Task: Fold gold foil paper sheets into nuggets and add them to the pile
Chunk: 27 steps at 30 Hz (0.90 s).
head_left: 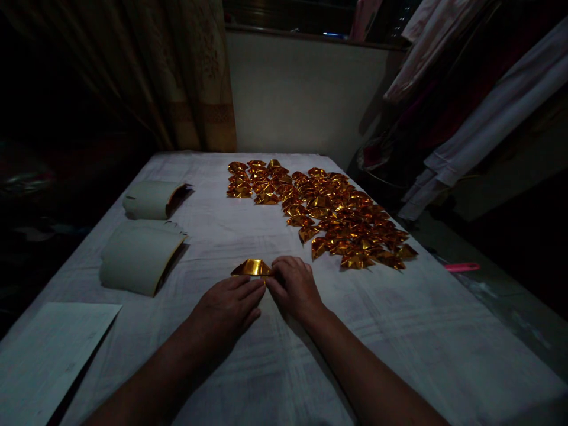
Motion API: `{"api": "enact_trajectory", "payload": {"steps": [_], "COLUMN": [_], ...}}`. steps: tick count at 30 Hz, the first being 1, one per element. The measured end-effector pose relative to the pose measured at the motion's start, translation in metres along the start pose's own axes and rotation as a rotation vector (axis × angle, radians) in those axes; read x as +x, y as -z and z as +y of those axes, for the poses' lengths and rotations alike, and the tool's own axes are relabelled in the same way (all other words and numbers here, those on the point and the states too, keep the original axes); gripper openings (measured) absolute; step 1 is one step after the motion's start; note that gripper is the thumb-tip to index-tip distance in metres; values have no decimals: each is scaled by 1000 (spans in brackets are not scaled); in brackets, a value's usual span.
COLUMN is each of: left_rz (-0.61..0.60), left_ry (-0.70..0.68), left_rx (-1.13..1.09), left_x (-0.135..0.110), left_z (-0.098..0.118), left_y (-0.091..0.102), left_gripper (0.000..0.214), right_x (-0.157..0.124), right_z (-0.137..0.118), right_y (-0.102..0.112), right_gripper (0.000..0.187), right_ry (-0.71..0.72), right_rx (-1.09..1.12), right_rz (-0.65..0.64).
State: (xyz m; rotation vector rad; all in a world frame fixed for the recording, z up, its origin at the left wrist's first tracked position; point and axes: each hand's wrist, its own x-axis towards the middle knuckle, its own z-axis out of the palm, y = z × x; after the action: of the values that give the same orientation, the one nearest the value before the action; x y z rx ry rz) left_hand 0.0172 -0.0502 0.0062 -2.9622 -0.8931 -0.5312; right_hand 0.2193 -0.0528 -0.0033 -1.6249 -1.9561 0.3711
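In the middle of the table, both my hands meet at a small boat-shaped gold foil paper ingot (pixel 252 268). My right hand (pixel 295 284) is closed with thumb and fingers on its right end. Along the lower edge lies my left hand (pixel 228 302), its fingers pressed together against the foil; my fingers hide that part of the paper. Beyond and to the right spreads a pile of similar folded gold foil ingots (pixel 337 213).
A white cloth covers the table (pixel 266 367). On the left stand two curved stacks of pale paper, a smaller one (pixel 148 198) behind a larger one (pixel 137 257). A flat pale sheet (pixel 57 355) lies at the near left. Clothes (pixel 492 118) hang at the right.
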Motion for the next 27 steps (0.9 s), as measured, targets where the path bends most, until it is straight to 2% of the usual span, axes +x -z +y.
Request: {"api": "enact_trajectory", "payload": {"steps": [8, 16, 19, 22, 27], "left_rz": [-10, -71, -82, -66, -22], "left_ry": [4, -14, -9, 4, 86], "left_rx": [-26, -224, -231, -216, -208], "left_x": [5, 6, 5, 4, 3], "left_z": [2, -5, -5, -3, 2], "left_y": [9, 24, 24, 21, 18], "left_gripper": [28, 23, 23, 21, 7], "right_x": [1, 2, 0, 0, 0], "right_z": [1, 2, 0, -1, 3], "right_y": [-3, -1, -1, -2, -3], "right_gripper": [11, 13, 11, 19, 13], "right_ry": [-26, -24, 3, 15, 29], "right_rx": [-11, -6, -15, -25, -9], "right_rz": [4, -3, -4, 4, -1]}}
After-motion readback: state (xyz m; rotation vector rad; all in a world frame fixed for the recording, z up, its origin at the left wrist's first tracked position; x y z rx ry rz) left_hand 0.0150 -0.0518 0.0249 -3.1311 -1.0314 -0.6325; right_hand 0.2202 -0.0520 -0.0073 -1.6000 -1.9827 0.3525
